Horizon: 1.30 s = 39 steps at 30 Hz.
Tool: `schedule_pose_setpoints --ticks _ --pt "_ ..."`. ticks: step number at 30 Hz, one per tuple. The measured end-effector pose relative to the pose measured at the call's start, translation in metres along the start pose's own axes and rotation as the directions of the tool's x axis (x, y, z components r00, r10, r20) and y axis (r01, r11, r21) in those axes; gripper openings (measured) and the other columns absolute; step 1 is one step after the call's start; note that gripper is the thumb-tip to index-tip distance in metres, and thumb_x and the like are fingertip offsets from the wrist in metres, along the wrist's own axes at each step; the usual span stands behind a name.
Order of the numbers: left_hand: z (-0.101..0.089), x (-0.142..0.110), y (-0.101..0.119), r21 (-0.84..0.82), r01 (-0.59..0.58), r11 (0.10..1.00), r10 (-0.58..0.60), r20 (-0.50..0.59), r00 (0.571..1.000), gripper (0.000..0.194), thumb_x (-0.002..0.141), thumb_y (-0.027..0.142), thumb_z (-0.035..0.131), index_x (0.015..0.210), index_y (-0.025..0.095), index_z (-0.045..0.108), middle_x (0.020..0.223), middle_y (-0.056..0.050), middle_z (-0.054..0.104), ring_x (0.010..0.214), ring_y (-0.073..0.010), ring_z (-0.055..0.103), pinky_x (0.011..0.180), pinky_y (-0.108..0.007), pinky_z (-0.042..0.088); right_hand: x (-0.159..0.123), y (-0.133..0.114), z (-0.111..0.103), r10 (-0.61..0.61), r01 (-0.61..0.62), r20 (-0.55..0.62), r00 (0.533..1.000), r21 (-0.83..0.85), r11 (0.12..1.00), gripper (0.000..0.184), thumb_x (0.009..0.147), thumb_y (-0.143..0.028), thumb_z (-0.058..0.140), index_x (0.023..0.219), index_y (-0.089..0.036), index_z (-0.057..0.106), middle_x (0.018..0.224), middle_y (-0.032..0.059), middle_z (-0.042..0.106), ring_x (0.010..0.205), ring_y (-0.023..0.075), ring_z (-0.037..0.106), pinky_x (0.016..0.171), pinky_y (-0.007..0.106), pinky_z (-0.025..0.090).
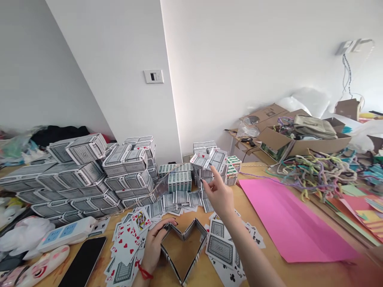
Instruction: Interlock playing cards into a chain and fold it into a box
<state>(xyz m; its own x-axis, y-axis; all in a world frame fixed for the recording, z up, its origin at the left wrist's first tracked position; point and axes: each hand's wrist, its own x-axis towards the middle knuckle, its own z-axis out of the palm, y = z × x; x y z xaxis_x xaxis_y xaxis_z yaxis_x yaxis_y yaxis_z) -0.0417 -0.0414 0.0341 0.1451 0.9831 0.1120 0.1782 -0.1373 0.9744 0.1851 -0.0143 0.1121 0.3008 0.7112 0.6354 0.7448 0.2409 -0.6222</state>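
Observation:
A heart-shaped frame point(194, 263) folded from playing cards stands on the table. My left hand point(154, 243), with a red string at its wrist, grips the frame's upper left lobe. Stretched forward, my right hand point(218, 193) has thumb and index finger apart and nothing visible between them. Just beyond its fingertips, loose cards point(206, 160) rest on a stack of card-built blocks point(205, 145); whether the index finger touches them I cannot tell. Face-up cards point(127, 241) spread left of the frame, and more cards point(220, 249) lie to its right, partly behind my right forearm.
Tall stacks of card blocks point(83, 175) line the left and back. A black phone point(83, 263) and white power strip point(67, 235) lie at front left. Pink paper point(287, 223) covers the right side, before tangled pipe cleaners point(317, 171) and an open cardboard box point(317, 145).

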Motion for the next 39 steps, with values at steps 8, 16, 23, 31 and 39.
schedule_pose_setpoints --ticks 8,16,23,31,39 --pt "0.001 0.000 -0.001 0.012 0.007 1.000 -0.007 -0.014 1.000 0.027 0.071 0.027 0.046 0.083 0.017 0.068 0.091 -0.007 0.068 0.095 -0.0256 0.058 0.089 -0.036 0.041 0.029 0.015 0.001 -0.051 0.074 0.080 0.996 -0.321 0.944 0.035 0.082 -0.032 0.045 0.114 -0.023 0.055 0.051 -0.0019 0.059 0.044 0.0135 0.053 0.047 0.022 0.028" --pt "0.000 -0.001 -0.004 0.004 -0.003 1.000 0.003 -0.011 1.000 0.026 0.071 0.027 0.047 0.082 0.016 0.068 0.088 -0.007 0.069 0.090 -0.0250 0.060 0.088 -0.037 0.042 0.034 0.014 -0.003 -0.002 0.035 0.082 0.997 -0.405 0.914 0.026 0.080 -0.026 0.048 0.102 -0.025 0.063 0.055 0.0010 0.064 0.050 0.0156 0.057 0.049 0.023 0.026" --pt "0.002 -0.002 -0.002 0.019 0.004 1.000 -0.003 -0.024 1.000 0.027 0.071 0.027 0.046 0.081 0.016 0.069 0.091 -0.007 0.069 0.091 -0.0249 0.060 0.088 -0.037 0.042 0.029 0.015 -0.003 -0.092 0.084 -0.004 0.996 -0.375 0.923 0.024 0.082 -0.024 0.046 0.092 -0.025 0.067 0.052 0.0000 0.063 0.046 0.0122 0.053 0.046 0.022 0.024" --pt "0.002 -0.002 -0.001 0.003 -0.009 1.000 0.009 -0.029 1.000 0.027 0.070 0.028 0.047 0.081 0.016 0.069 0.089 -0.007 0.069 0.089 -0.0242 0.060 0.087 -0.036 0.043 -0.005 0.006 -0.018 -0.286 0.221 -0.191 0.939 -0.301 0.927 0.026 0.085 -0.026 0.044 0.083 -0.020 0.069 0.040 -0.0029 0.050 0.036 0.0069 0.041 0.044 0.022 0.029" --pt "0.000 -0.004 -0.004 -0.013 0.004 1.000 -0.005 -0.019 1.000 0.027 0.069 0.027 0.047 0.081 0.016 0.069 0.087 -0.007 0.069 0.087 -0.0245 0.061 0.085 -0.037 0.044 -0.084 0.000 -0.023 -0.521 0.523 0.045 0.852 -0.075 0.849 0.021 0.083 -0.015 0.050 0.096 -0.023 0.064 0.039 -0.0057 0.048 0.033 0.0073 0.042 0.042 0.025 0.030"
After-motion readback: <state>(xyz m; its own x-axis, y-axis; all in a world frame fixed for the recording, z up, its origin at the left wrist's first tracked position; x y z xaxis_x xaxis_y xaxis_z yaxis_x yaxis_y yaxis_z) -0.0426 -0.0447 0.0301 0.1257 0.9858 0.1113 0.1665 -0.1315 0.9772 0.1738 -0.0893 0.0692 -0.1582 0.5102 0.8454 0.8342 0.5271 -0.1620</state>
